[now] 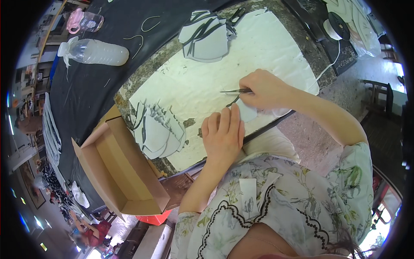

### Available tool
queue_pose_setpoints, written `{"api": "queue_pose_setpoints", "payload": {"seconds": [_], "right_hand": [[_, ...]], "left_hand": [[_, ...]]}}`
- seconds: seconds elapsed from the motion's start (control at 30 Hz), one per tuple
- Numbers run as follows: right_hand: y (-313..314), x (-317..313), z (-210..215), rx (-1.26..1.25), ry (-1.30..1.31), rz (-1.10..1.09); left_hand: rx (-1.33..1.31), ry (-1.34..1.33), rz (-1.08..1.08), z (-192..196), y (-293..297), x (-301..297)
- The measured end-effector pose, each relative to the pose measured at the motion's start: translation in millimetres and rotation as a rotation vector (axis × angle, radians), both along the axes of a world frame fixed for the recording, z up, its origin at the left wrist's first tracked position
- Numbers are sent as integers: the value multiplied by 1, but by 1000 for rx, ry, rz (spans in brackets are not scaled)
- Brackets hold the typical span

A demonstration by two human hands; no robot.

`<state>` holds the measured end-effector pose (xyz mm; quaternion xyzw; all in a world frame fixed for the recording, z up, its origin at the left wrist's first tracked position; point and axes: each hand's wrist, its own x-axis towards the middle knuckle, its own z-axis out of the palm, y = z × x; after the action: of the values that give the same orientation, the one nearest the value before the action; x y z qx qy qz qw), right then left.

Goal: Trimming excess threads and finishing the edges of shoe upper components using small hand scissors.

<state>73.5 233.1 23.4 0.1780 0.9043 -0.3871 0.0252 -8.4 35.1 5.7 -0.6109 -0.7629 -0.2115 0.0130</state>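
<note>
My right hand is closed around a slim dark pointed tool, whose tip points left; it looks like small scissors or snips, but the fist hides its handle. Under that hand lies a pale grey cut piece with a black strip along its upper left edge. My left hand rests with its fingers stretched out flat, fingertips at the left edge of the piece. A stack of similar grey pieces with black strips lies at the far side of the white sheet, and another stack lies to the left.
A white sheet covers the worktop. An open cardboard box stands at its left edge. Beyond are a cloudy plastic bottle and a pink-lidded bottle on black cloth. A white thread spool sits at the far right.
</note>
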Motion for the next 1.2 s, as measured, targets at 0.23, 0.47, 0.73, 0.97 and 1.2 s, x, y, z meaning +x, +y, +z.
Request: {"api": "queue_pose_setpoints", "payload": {"seconds": [0.23, 0.47, 0.73, 0.97, 1.2], "right_hand": [[11, -1, 0, 103, 24, 5], [27, 0, 20, -332, -218, -68], [34, 13, 9, -145, -155, -75], [32, 20, 6, -7, -46, -105], [23, 20, 15, 96, -101, -106]], "left_hand": [[-39, -10, -125, 13, 17, -4], [0, -55, -165, 3, 17, -5], [-81, 2, -228, 15, 33, -9], [-89, 59, -226, 14, 44, -9], [-99, 93, -226, 13, 46, -8]]}}
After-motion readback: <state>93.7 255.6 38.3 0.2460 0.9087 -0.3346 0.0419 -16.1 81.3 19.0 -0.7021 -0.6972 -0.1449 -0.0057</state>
